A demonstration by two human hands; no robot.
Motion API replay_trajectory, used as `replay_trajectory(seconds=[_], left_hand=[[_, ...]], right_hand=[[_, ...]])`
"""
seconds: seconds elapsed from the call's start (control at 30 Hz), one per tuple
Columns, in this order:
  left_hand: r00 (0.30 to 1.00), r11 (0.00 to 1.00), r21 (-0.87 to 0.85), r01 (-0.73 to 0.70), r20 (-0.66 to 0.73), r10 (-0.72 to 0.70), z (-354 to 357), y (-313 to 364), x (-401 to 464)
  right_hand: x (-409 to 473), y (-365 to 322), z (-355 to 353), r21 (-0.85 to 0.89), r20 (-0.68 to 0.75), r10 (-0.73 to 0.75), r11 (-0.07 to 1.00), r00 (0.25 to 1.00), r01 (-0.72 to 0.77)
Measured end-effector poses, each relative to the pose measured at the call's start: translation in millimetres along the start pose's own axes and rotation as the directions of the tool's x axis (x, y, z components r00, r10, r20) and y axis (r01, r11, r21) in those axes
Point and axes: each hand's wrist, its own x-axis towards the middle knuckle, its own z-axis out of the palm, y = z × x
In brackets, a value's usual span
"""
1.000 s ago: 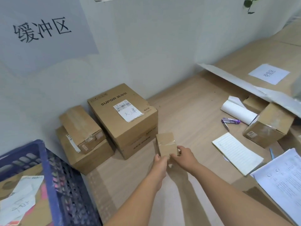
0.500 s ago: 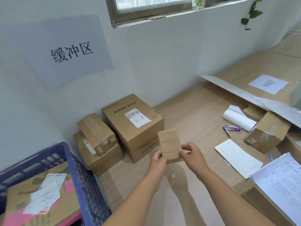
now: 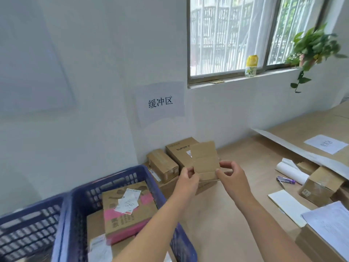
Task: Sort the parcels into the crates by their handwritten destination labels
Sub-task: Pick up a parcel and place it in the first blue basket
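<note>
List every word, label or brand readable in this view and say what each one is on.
"缓冲区": white wall sign below the window.
"SUPOR": side of the large cardboard box by the wall, partly hidden by the small parcel held up in both hands.
Paper sheet on the table at right: characters too blurred to read.
Handwritten label on the pink-striped parcel in the blue crate: illegible.
Small parcel's visible face: no writing.

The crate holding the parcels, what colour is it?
Dark blue crate, clearest in the head view.
</note>
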Motion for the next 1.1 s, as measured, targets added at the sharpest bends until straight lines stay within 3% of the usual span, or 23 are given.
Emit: replay_trajectory(seconds=[0.2,0.57,0.83,1.1], left_hand=[[0.99,0.996,0.002,-0.091,-0.11,0.091,-106,6,-126],[0.95,0.992,-0.073,-0.099,-0.303,0.072,-279,-27,-318],[0.915,0.972,-0.21,-0.104,-0.403,0.011,-315,-42,-385],[0.883,0.953,-0.224,-0.201,-0.463,0.078,-325,-40,-410]], right_hand=[[-125,-75,41,0.038,0.074,-0.138,0.99,0.988,0.135],[-315,-154,134,0.019,0.447,-0.218,0.972,0.868,0.235],[-366,-162,165,0.034,0.647,-0.256,0.951,0.718,0.309],[-379,-168,176,0.15,0.658,-0.221,0.975,0.72,0.162]])
